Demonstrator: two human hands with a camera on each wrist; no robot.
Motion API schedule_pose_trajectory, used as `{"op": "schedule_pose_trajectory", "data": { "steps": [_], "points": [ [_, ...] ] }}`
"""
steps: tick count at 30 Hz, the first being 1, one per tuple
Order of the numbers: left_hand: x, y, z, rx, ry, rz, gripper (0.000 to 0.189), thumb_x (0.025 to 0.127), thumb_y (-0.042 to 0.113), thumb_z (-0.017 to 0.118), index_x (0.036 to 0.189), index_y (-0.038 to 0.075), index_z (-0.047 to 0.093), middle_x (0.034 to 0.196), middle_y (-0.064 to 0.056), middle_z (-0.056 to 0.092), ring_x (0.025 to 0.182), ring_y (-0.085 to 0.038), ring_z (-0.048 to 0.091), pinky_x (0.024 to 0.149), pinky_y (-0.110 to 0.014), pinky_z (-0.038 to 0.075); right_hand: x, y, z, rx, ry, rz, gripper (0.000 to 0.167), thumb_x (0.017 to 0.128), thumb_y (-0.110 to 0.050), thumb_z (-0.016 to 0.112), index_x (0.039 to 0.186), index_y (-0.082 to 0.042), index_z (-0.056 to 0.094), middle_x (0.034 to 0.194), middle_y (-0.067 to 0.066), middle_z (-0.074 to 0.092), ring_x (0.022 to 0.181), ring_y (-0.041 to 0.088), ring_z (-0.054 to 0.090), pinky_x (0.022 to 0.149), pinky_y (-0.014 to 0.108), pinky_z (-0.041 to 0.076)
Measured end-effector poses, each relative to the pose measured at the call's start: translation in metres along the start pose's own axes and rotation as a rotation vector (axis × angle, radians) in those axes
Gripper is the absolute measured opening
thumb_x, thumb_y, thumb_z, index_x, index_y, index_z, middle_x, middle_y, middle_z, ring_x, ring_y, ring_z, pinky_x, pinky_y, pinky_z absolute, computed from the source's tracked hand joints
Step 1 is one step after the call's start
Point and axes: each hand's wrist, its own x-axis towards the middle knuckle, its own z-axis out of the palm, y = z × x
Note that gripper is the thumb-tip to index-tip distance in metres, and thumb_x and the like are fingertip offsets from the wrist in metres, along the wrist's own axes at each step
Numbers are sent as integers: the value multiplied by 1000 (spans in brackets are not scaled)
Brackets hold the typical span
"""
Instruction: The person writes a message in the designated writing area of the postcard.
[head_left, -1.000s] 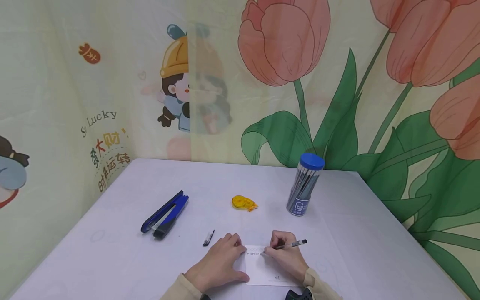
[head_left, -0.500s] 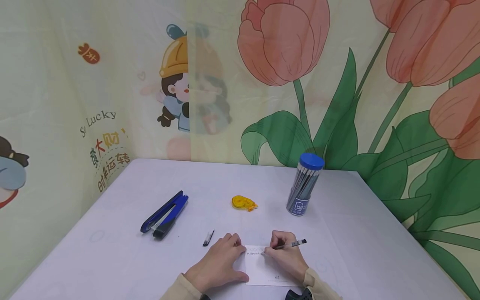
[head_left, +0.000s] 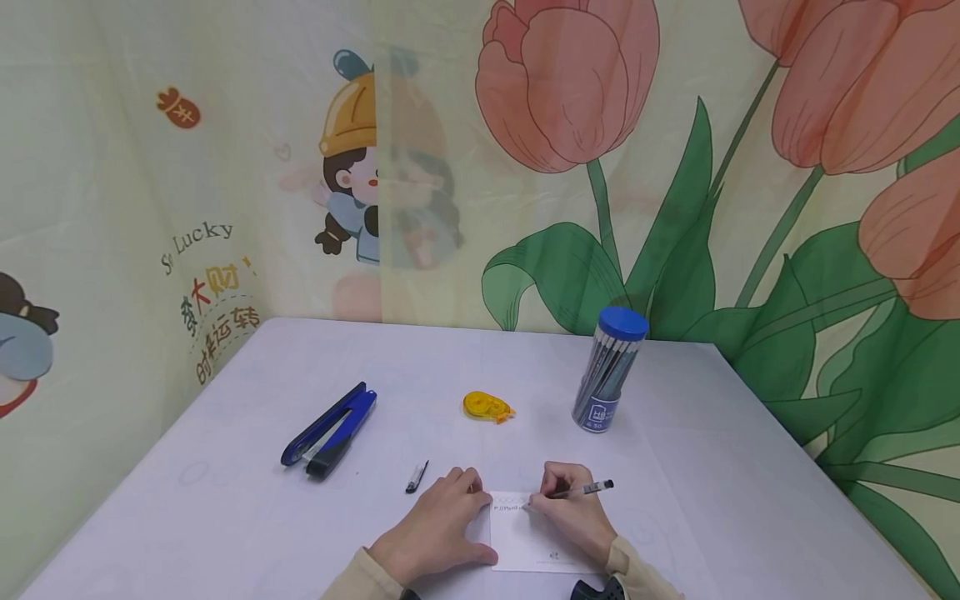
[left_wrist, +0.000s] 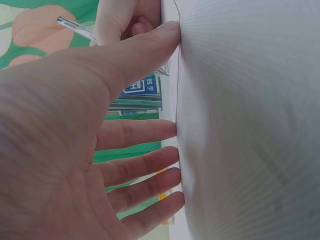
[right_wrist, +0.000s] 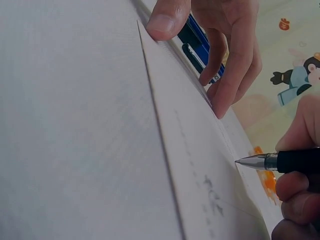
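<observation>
A white sheet of paper (head_left: 521, 542) lies at the near side of the table, with a short line of small writing along its far edge. My right hand (head_left: 579, 512) pinches a black gel pen (right_wrist: 297, 161) over it. The pen's metal tip is right at the paper in the right wrist view. My left hand (head_left: 438, 525) rests at the sheet's left side, thumb and fingers spread, the thumb touching the near left corner. In the left wrist view its fingers (left_wrist: 140, 165) reach down straight to the table surface. A clear pen cap (head_left: 416, 478) lies left of the sheet.
A blue and black stapler (head_left: 341, 433) lies on the white table (head_left: 225, 517) to the left. Beyond the sheet is a yellow correction tape (head_left: 486, 407). A blue-lidded tub of pencils (head_left: 609, 371) stands at the back right. Printed curtains hang behind.
The line of writing on the paper has grown slightly longer toward the pen tip. Both hands stay in nearly the same place, and the other objects have not moved.
</observation>
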Motion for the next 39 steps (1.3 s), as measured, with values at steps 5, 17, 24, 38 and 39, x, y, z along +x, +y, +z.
{"op": "schedule_pose_trajectory", "data": {
  "steps": [5, 17, 24, 38, 39],
  "points": [
    [0, -1, 1, 4, -3, -2, 63, 68, 56, 79, 111, 11, 72, 101, 4, 55, 88, -10, 43, 77, -26, 43, 0, 1, 0, 11, -14, -17, 21, 63, 14, 61, 60, -1, 45, 60, -3, 50, 56, 4, 43, 54, 17, 34],
    [0, -2, 1, -5, 0, -1, 63, 68, 55, 79, 111, 11, 72, 100, 4, 53, 87, -10, 42, 76, -26, 43, 0, -2, 1, 46, 29, 33, 22, 65, 15, 62, 61, 0, 46, 62, -1, 50, 58, 7, 44, 56, 18, 34],
    [-1, -1, 1, -3, 9, 11, 62, 68, 55, 80, 111, 10, 72, 100, 4, 54, 88, -10, 43, 77, -25, 43, 0, -1, 1, 27, 29, 50, 22, 66, 14, 62, 61, 0, 46, 62, -1, 50, 59, 7, 45, 56, 18, 34],
    [0, 0, 0, -18, -17, -9, 62, 69, 55, 79, 111, 11, 71, 100, 4, 54, 87, -10, 42, 77, -25, 44, 0, -1, 1, -2, 16, 24, 22, 64, 14, 59, 60, -2, 44, 61, -3, 49, 57, 6, 43, 56, 18, 33],
    [0, 0, 0, -20, -19, -10, 62, 69, 55, 79, 111, 11, 71, 100, 4, 54, 87, -10, 42, 77, -26, 44, 0, -1, 1, -2, 13, 22, 22, 63, 14, 59, 60, -2, 44, 61, -3, 48, 57, 5, 43, 56, 18, 33]
  ]
}}
